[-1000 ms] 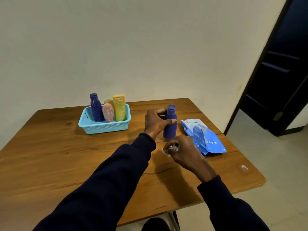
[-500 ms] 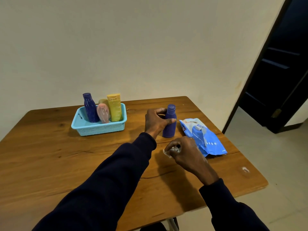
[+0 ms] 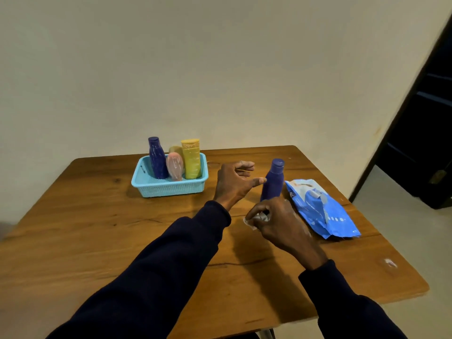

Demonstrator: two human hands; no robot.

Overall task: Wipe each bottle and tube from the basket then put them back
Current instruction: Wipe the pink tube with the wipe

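Upright dark-blue plastic bottle (image 3: pixel 274 183) just right of loosely open left hand (image 3: pixel 232 183), thumb at its side, directly behind right hand (image 3: pixel 277 222) pinching crumpled white wipe (image 3: pixel 255 220).

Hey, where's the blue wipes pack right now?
In the head view, the blue wipes pack lies on the right side of the table, just right of the right hand and the purple bottle behind it.

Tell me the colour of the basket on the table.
Light blue; the basket shows clearly in the head view.
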